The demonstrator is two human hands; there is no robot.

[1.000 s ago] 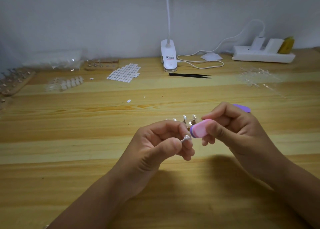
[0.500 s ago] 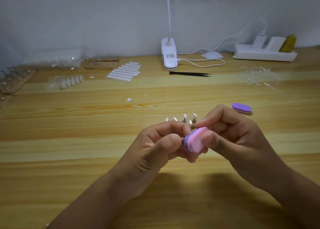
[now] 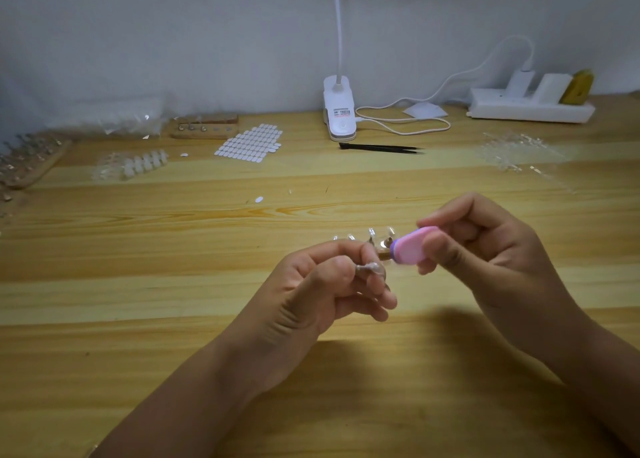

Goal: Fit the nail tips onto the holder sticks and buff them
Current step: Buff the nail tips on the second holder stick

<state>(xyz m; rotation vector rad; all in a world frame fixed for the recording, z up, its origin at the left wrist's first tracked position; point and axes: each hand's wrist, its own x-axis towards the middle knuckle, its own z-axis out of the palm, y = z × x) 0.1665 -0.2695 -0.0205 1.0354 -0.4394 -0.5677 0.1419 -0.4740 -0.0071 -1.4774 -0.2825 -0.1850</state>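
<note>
Pulled rightward off the glossy clear nail tip, the rounded pink buffer block stays pinched in the right hand; the left hand pinches the tip's thin holder stick.

Pretty basic setup: a plank-wood worktop is butting up against a plain greyish wall. A white clip lamp is sitting at the back, neck going up out of view, and a white power strip is lying further right. Everything's looking kinda dim.
</note>
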